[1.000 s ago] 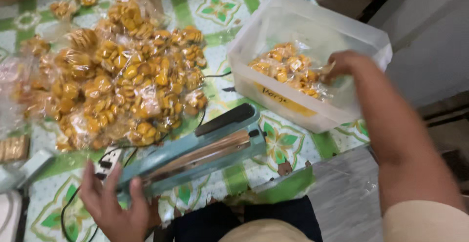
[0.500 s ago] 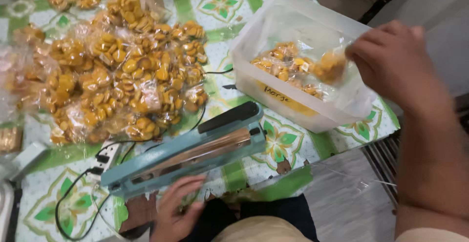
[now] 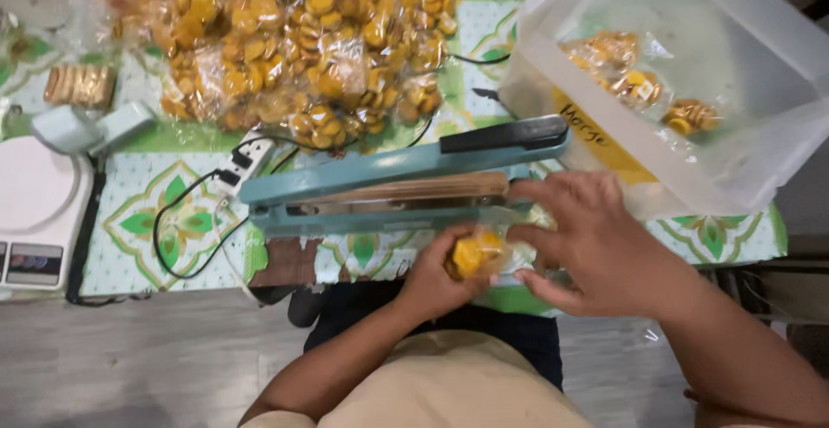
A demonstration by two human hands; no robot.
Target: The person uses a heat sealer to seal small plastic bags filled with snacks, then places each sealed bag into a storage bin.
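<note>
Fingers (image 3: pixel 518 231) of both hands pinch small clear bag (image 3: pixel 484 251) w/ yellow round snacks, just before teal sealer (image 3: pixel 380 188)

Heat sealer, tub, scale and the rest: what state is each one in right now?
Heat sealer: arm raised, jaws open.
Small bag of yellow snacks: held in both hands in front of the sealer.
Left hand: closed around the bag.
Right hand: fingers on the bag.
Plastic tub: lidless, few bags inside.
Scale: nothing on its platform.
</note>
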